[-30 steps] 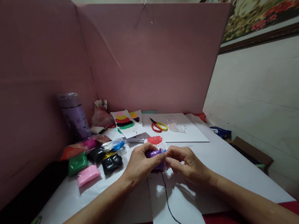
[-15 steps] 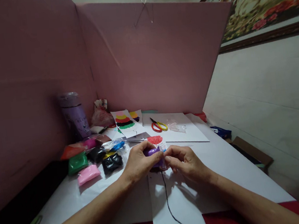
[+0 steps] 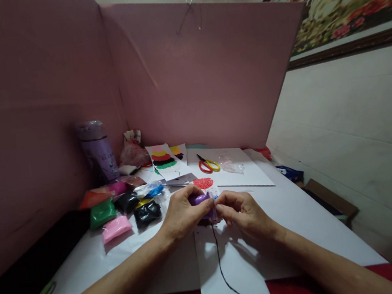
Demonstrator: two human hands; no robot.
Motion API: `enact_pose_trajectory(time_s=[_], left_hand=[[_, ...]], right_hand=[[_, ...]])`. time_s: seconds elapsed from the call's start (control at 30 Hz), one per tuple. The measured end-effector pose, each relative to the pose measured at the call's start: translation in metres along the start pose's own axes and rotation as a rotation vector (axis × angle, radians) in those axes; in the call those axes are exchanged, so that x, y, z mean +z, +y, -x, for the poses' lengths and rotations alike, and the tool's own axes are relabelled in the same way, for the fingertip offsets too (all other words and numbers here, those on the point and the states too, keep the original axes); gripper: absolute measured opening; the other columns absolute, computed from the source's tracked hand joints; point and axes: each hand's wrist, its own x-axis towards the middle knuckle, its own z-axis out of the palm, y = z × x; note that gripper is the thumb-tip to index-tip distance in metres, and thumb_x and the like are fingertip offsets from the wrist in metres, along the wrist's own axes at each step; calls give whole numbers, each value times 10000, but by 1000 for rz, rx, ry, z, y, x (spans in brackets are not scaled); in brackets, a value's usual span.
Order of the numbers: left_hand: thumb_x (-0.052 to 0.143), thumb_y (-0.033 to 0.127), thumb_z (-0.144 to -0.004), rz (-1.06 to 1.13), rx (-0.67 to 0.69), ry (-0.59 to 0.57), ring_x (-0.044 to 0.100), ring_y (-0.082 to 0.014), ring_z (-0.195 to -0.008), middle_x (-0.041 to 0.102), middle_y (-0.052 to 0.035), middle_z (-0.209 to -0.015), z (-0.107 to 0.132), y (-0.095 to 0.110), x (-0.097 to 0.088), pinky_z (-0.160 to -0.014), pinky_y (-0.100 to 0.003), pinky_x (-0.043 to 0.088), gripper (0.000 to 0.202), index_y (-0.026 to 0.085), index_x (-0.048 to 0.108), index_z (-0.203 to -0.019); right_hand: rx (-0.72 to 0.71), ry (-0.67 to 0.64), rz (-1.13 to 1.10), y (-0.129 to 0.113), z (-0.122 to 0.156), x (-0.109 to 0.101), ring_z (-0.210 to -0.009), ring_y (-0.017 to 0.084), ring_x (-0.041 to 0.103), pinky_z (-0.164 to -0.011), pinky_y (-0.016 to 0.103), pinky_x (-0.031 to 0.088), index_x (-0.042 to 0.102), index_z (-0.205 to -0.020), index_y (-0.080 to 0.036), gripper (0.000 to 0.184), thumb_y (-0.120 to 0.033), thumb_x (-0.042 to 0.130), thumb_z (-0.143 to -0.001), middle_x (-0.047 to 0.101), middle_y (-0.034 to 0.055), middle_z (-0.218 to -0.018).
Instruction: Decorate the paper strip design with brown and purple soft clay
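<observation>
Head | left hand point(image 3: 182, 213) pinches purple packet point(image 3: 198, 200) | right hand point(image 3: 245, 213) apparently pinching it too

Two bare forearms slant inward from the lower corners, the left forearm point(image 3: 126, 277) and the right forearm point(image 3: 317, 251) rising toward the middle, where the hands nearly meet. The left hand point(image 3: 185, 210) is curled, back upward, thumb extended toward the right. The right hand point(image 3: 244, 211) faces it, fingers bent, thumb and index finger brought together at the tips.
</observation>
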Motion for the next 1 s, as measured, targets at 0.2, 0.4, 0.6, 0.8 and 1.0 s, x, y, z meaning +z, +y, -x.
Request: enact_pose_trajectory(time_s=[0.2,0.4,0.6,0.8,1.0], left_hand=[[653,345,-719,4,0,5,543,-148,-652,580,8,-683,0,-1,1,-590,-245,429,195,160,596,-734],[659,350,-713,7,-4,-11,522,-142,-652,567,9,-684,0,0,1,-597,-240,411,206,157,587,-725],[674,361,-678,70,-36,-16,516,-139,-641,555,9,-669,-2,1,-1,-585,-239,416,228,155,582,-703],[714,382,-617,301,-173,-88,552,-139,-585,549,21,-646,-3,2,0,-536,-259,468,298,149,559,-720],[726,363,-597,357,-211,-91,567,-130,-553,555,33,-615,-3,4,0,-528,-254,466,297,146,554,-705]], right_hand=[[-5,-4,19,0,0,-1,-529,92,499,-493,213,402,624,-723,-164,151,-248,572,-837,596,-9,-632],[4,5,33,0,-1,-1,-519,91,482,-480,210,381,643,-742,-157,137,-241,575,-826,600,-8,-626],[25,-3,-42,1,-2,0,-492,93,501,-477,217,387,643,-758,-159,123,-247,578,-813,628,-5,-625],[30,-23,-105,1,-1,-2,-483,91,505,-479,219,399,641,-771,-155,149,-282,586,-828,647,7,-627],[29,-31,-109,-1,-2,-2,-482,83,492,-477,217,391,640,-757,-149,160,-281,586,-831,645,11,-632]])
